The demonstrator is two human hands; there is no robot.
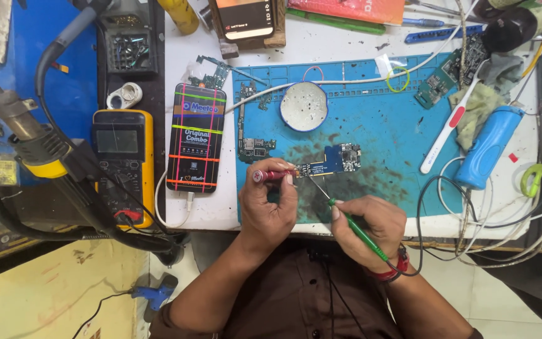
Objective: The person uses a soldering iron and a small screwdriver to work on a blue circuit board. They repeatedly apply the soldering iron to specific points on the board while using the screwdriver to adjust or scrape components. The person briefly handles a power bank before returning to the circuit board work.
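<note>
Presently, a red-handled tool (270, 176) is gripped by the left hand (267, 204) and a green-handled soldering iron (354, 227) by the right hand (366, 223), both closed, at the small blue circuit board (337, 160) just ahead; soldering seems under way, with steady tip contact called for.

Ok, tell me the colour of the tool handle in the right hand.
Green: the slim tool in the right hand, seen in the head view.

The left hand (268, 199) hides most of the red tool (270, 176) it grips. The green-handled iron's (356, 229) tip is too fine to see where it touches the small blue board (335, 159). The hot-air gun (20, 129) is cut off at the left edge.
</note>
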